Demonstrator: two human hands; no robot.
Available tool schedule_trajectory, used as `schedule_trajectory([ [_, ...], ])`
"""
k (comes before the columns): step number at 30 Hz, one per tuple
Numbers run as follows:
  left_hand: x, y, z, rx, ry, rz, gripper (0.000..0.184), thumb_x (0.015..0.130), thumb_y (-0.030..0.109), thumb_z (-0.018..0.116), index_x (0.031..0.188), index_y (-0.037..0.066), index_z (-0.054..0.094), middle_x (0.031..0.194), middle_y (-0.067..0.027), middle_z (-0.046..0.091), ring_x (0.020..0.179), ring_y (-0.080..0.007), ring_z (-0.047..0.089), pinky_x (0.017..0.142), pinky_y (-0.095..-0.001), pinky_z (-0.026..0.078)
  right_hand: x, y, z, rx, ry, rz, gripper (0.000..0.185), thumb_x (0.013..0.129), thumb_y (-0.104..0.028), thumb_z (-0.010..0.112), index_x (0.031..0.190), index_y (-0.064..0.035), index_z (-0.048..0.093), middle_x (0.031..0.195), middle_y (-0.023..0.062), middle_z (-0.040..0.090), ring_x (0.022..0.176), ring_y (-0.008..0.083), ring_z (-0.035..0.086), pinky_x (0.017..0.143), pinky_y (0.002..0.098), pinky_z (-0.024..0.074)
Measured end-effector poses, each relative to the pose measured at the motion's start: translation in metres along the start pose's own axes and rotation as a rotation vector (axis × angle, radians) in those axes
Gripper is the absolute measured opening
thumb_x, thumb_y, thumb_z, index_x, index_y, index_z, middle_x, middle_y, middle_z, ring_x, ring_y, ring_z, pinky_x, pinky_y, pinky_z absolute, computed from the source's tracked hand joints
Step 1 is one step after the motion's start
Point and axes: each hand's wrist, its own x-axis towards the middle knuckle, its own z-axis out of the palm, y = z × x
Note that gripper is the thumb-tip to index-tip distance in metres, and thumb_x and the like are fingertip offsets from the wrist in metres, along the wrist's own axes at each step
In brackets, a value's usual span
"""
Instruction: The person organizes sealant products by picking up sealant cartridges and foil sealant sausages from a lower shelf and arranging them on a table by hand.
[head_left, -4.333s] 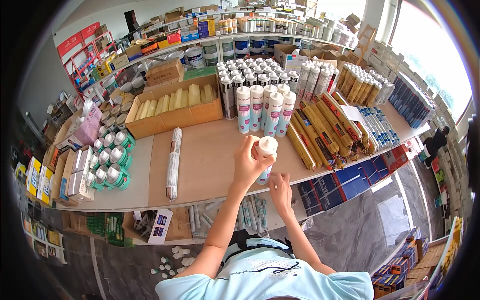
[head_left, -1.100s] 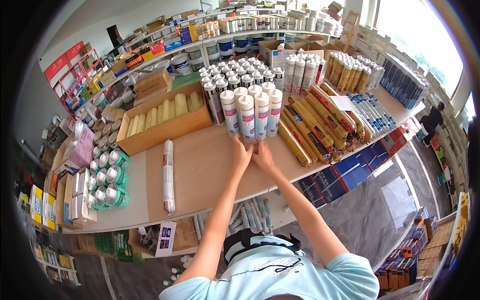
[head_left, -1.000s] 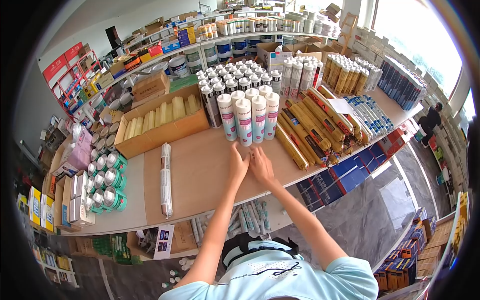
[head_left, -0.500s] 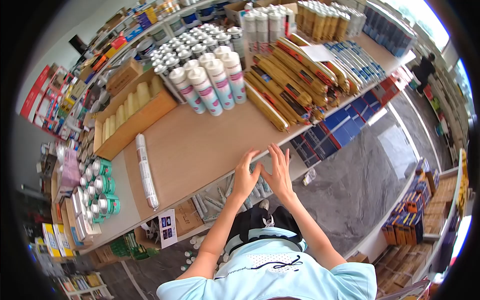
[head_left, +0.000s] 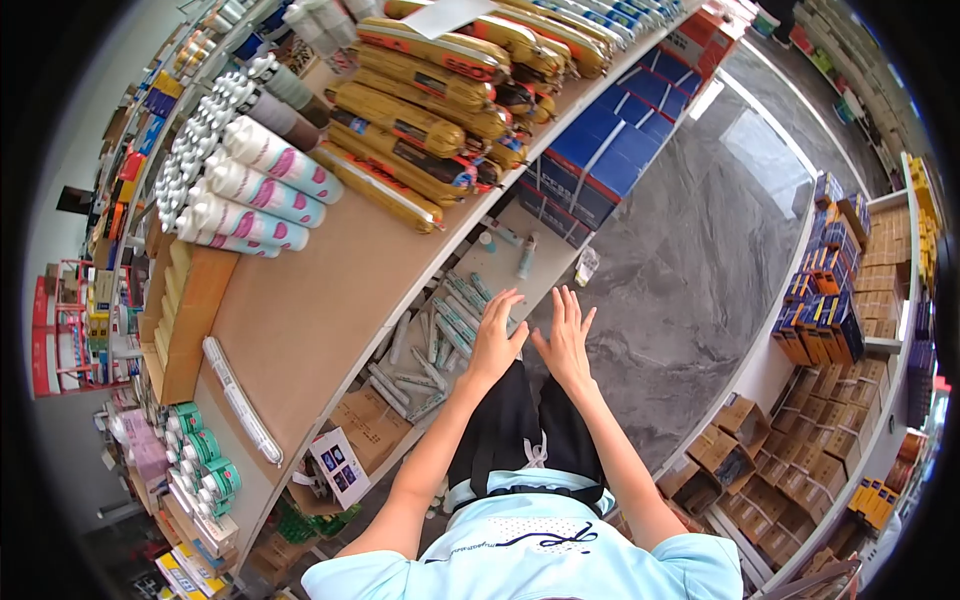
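Head view: I have two hands, both open and empty, fingers spread. My right hand (head_left: 493, 348) is nearest the jumbled tubes (head_left: 456, 322) on the lower shelf (head_left: 513, 222), too overlapped to count, their long axes crossing; my left hand (head_left: 565, 347) shows against the floor (head_left: 680, 250). One white tube (head_left: 240, 400) lies on the table (head_left: 310, 290), slanting down-right in view.

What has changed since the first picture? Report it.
The left hand let go of a cartridge, now among the pink-labelled cartridges. It and the right hand drew back off the table, empty. The white tube stayed put.
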Motion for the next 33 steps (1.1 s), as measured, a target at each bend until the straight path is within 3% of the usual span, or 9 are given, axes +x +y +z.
schedule_trajectory([
  [6, 0.014, -0.046, 0.051, 0.232, -0.166, -0.093, 0.047, 0.075, 0.004, 0.069, 0.119, -0.002, 0.053, 0.127, -0.0208, 0.053, 0.120, -0.0374, 0.049, 0.102, -0.0431, 0.042, 0.002, 0.063, 0.018, 0.060, -0.082, 0.085, 0.076, 0.084, -0.019, 0.064, 0.147, 0.0002, 0.026, 0.150, 0.0228, 0.028, 0.142, 0.0376, 0.024, 0.114, 0.0631, 0.0087],
  [14, 0.019, -0.131, 0.113, 0.328, -0.243, -0.224, 0.045, 0.074, 0.008, 0.070, 0.116, -0.001, 0.055, 0.120, -0.0168, 0.056, 0.115, -0.0346, 0.052, 0.096, -0.0434, 0.045, 0.006, 0.155, 0.081, 0.091, -0.161, 0.214, 0.076, 0.084, -0.017, 0.065, 0.147, -0.0003, 0.026, 0.149, 0.0222, 0.030, 0.140, 0.0384, 0.027, 0.115, 0.0610, 0.0105],
  [17, 0.020, -0.168, 0.136, 0.464, -0.253, -0.238, 0.046, 0.073, 0.010, 0.071, 0.115, 0.001, 0.057, 0.118, -0.0157, 0.057, 0.112, -0.0334, 0.054, 0.091, -0.0430, 0.048, 0.017, 0.180, 0.104, 0.036, -0.240, 0.185, 0.078, 0.082, -0.017, 0.066, 0.146, 0.0004, 0.026, 0.149, 0.0222, 0.030, 0.141, 0.0377, 0.027, 0.115, 0.0605, 0.0114],
  [19, 0.023, -0.191, 0.151, 0.460, -0.282, -0.287, 0.046, 0.072, 0.010, 0.072, 0.115, 0.001, 0.057, 0.116, -0.0157, 0.058, 0.111, -0.0335, 0.054, 0.090, -0.0431, 0.048, 0.030, 0.195, 0.114, -0.100, -0.344, 0.051, 0.080, 0.080, -0.019, 0.068, 0.146, 0.0011, 0.026, 0.148, 0.0224, 0.031, 0.141, 0.0369, 0.027, 0.115, 0.0598, 0.0128],
  [22, 0.027, -0.244, 0.179, 0.466, -0.293, -0.317, 0.046, 0.072, 0.011, 0.073, 0.113, 0.000, 0.057, 0.111, -0.0162, 0.060, 0.109, -0.0341, 0.056, 0.090, -0.0432, 0.048, 0.040, 0.226, 0.154, -0.053, -0.318, 0.050, 0.079, 0.077, -0.020, 0.069, 0.144, 0.0015, 0.032, 0.146, 0.0216, 0.035, 0.140, 0.0356, 0.030, 0.114, 0.0609, 0.0156],
  [29, 0.035, -0.373, 0.259, 0.344, -0.194, -0.477, 0.042, 0.076, 0.014, 0.070, 0.113, 0.001, 0.056, 0.116, -0.0212, 0.058, 0.110, -0.0388, 0.054, 0.093, -0.0439, 0.045, 0.058, 0.299, 0.258, -0.082, -0.381, 0.123, 0.083, 0.077, -0.020, 0.072, 0.145, 0.0012, 0.029, 0.147, 0.0210, 0.034, 0.139, 0.0348, 0.031, 0.114, 0.0581, 0.0190],
  [33, 0.051, -0.431, 0.310, 0.391, -0.278, -0.501, 0.049, 0.078, 0.017, 0.069, 0.120, 0.002, 0.050, 0.115, -0.0215, 0.057, 0.109, -0.0381, 0.053, 0.092, -0.0444, 0.046, 0.085, 0.345, 0.322, -0.088, -0.373, 0.129, 0.081, 0.079, -0.019, 0.072, 0.145, 0.0008, 0.030, 0.147, 0.0210, 0.035, 0.138, 0.0346, 0.032, 0.114, 0.0562, 0.0213],
])
